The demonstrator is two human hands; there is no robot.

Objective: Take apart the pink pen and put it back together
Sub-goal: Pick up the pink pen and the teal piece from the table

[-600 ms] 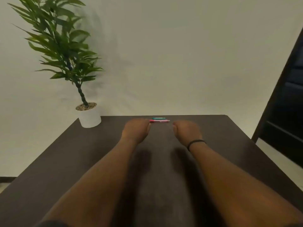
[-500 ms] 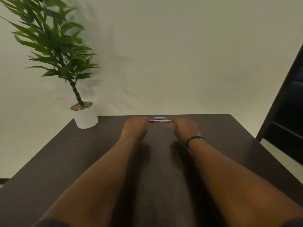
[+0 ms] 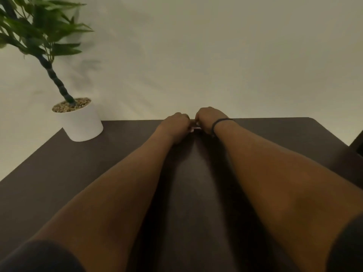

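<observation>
Both my arms stretch across the dark table (image 3: 121, 165) to its far edge. My left hand (image 3: 174, 125) and my right hand (image 3: 209, 119) are closed and nearly touch each other. Between them only a short sliver of the pink pen (image 3: 195, 127) shows; both hands seem to be closed on it, one at each end. The rest of the pen is hidden by my fingers. The teal pen that lay behind it is not visible now. A dark band circles my right wrist.
A green plant in a white pot (image 3: 81, 122) stands at the far left corner of the table. A pale wall rises right behind the far edge. Something dark (image 3: 358, 142) stands beyond the table's right side.
My hands have come together over the pink pen and closed on it; before, they lay apart with both pens visible between them. The camera has tilted down and closer.
</observation>
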